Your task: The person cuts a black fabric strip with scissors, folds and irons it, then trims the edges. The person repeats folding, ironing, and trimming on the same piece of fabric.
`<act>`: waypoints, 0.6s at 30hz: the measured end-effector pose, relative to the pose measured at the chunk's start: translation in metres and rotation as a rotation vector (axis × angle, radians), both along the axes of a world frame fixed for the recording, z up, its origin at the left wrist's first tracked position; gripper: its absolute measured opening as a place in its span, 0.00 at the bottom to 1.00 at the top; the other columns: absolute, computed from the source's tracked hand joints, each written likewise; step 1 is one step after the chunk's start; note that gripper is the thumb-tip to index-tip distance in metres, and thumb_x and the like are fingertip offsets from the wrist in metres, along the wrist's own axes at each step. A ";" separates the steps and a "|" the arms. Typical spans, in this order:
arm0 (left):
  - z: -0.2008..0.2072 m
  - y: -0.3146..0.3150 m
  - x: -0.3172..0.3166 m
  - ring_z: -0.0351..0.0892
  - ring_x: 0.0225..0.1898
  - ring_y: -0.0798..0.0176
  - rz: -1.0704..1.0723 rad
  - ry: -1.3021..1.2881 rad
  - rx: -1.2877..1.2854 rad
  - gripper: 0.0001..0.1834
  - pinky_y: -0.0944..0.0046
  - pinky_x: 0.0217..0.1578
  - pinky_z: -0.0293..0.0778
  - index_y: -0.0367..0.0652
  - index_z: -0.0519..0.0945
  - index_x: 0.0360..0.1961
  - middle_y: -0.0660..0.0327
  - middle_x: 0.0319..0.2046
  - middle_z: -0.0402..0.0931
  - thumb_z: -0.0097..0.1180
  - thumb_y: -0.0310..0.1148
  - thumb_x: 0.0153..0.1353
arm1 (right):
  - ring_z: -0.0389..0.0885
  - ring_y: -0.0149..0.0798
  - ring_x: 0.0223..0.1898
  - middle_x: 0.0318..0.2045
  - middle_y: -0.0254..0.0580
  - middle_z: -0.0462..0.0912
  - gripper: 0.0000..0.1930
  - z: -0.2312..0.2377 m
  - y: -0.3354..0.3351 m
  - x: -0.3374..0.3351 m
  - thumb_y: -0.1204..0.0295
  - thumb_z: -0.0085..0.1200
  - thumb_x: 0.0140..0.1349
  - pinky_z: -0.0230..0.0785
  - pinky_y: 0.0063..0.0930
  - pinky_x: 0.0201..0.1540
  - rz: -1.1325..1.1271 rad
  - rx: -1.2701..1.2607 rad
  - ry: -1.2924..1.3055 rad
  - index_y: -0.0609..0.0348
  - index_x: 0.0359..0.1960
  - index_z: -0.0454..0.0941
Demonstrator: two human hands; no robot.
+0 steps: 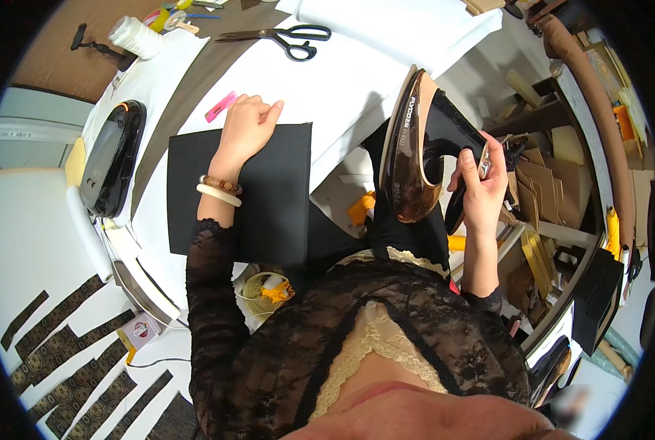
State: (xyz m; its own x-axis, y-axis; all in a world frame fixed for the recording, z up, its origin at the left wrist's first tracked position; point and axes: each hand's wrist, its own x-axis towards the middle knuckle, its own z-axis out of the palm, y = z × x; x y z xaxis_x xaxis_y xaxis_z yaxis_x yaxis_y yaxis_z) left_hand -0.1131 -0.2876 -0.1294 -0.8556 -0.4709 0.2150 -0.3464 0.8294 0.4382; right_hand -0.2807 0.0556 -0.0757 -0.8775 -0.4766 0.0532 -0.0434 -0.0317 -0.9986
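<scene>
My right hand (481, 180) is wrapped round the handle of a glossy dark brown steam iron (408, 158). The iron is tilted up on its side off the right edge of the table, with its plate turned to the left. My left hand (252, 121) is curled into a fist with the thumb out, and I see nothing held in it. It rests just past the far edge of a flat black sheet (272, 198), my forearm lying across it. Right beside the knuckles lies a small pink strip (220, 107) on white paper (342, 81).
Black scissors (298, 42) lie at the far side of the table. A white thread cone (135, 38) stands far left, near a shiny black oval device (113, 160). Cut patterned strips (63, 326) lie lower left. At right are shelves with cardboard pieces (551, 187).
</scene>
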 end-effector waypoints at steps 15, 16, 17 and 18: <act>0.010 0.031 -0.033 0.77 0.19 0.44 -0.062 -0.196 -0.026 0.31 0.50 0.26 0.73 0.36 0.79 0.12 0.47 0.11 0.71 0.54 0.49 0.67 | 0.73 0.22 0.22 0.31 0.33 0.81 0.21 0.021 -0.008 0.003 0.73 0.61 0.66 0.66 0.16 0.25 -0.015 -0.126 0.184 0.63 0.57 0.70; 0.013 0.038 -0.043 0.77 0.20 0.44 -0.060 -0.189 -0.009 0.31 0.51 0.27 0.72 0.36 0.79 0.14 0.48 0.13 0.73 0.54 0.50 0.67 | 0.73 0.23 0.21 0.30 0.34 0.80 0.21 0.016 -0.004 0.004 0.72 0.61 0.66 0.66 0.17 0.23 -0.049 -0.120 0.121 0.63 0.58 0.69; 0.013 0.043 -0.054 0.77 0.21 0.44 -0.060 -0.182 0.008 0.30 0.51 0.27 0.71 0.36 0.79 0.16 0.49 0.15 0.75 0.55 0.50 0.67 | 0.73 0.24 0.20 0.28 0.34 0.79 0.21 0.010 0.000 0.008 0.72 0.59 0.67 0.67 0.19 0.22 -0.072 -0.144 0.063 0.64 0.58 0.69; 0.012 0.047 -0.066 0.78 0.22 0.44 -0.050 -0.136 -0.004 0.29 0.51 0.28 0.72 0.36 0.80 0.17 0.49 0.16 0.76 0.55 0.50 0.67 | 0.72 0.24 0.20 0.27 0.33 0.78 0.21 0.003 0.005 0.009 0.72 0.59 0.68 0.67 0.19 0.21 -0.090 -0.143 0.012 0.64 0.59 0.69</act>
